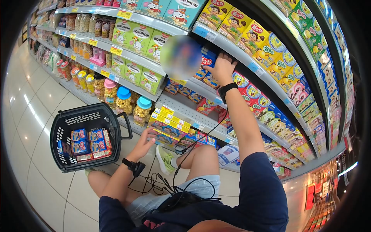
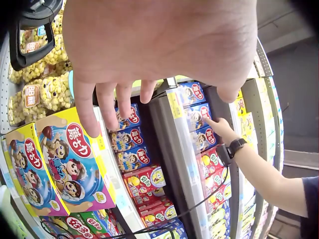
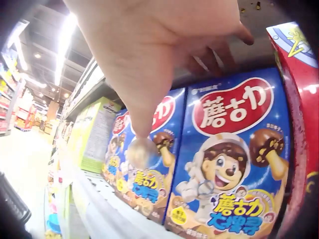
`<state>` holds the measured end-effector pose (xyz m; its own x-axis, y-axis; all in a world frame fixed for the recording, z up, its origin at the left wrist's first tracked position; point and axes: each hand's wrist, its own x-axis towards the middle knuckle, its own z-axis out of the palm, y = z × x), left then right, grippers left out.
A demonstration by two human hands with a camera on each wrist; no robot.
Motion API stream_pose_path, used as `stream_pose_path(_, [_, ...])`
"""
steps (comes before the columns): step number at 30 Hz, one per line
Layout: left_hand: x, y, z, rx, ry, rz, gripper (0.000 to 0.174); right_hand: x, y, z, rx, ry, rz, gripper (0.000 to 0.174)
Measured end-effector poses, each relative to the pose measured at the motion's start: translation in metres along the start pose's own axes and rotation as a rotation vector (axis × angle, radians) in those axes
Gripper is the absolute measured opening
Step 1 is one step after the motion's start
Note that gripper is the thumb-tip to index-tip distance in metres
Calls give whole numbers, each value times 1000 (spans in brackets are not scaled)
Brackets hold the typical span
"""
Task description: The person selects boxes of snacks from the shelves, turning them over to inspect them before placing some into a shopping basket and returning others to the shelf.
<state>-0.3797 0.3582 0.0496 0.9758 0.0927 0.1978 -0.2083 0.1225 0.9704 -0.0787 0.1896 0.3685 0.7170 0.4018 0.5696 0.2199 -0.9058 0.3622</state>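
Note:
My right hand (image 1: 223,69) reaches into a shelf of blue snack boxes. Seen from the right wrist, the thumb of this hand (image 3: 164,55) lies on the front of a blue box (image 3: 167,109), and its fingers bend over the top edge, their tips hidden. Another blue box (image 3: 234,149) stands upright beside it. My left hand (image 1: 143,147), fingers apart and holding nothing, hovers by large multicoloured boxes (image 1: 166,129) low on the display. In the left wrist view, the left hand (image 2: 159,45) hangs palm-side in front of the shelves.
A dark basket (image 1: 62,127) holding several blue and red boxes (image 1: 98,146) stands on the tiled floor at left. Jars with blue lids (image 1: 124,101) line the bottom shelf. Green boxes (image 1: 133,71) sit left of the blue ones, red boxes (image 1: 241,83) right. Black cables (image 1: 170,185) cross my lap.

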Motion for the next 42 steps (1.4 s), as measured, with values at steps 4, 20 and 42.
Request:
stream_pose_path(4, [2, -7, 0, 0, -14, -3, 60, -25, -20, -6, 262, 429, -353, 60])
stream_pose_path(20, [2, -6, -2, 79, -17, -22, 63, -20, -65, 43, 638, -226, -158, 50])
stream_pose_path(42, [-71, 32, -43, 455, 206, 64, 19, -155, -342, 2, 1330, -561, -835, 28])
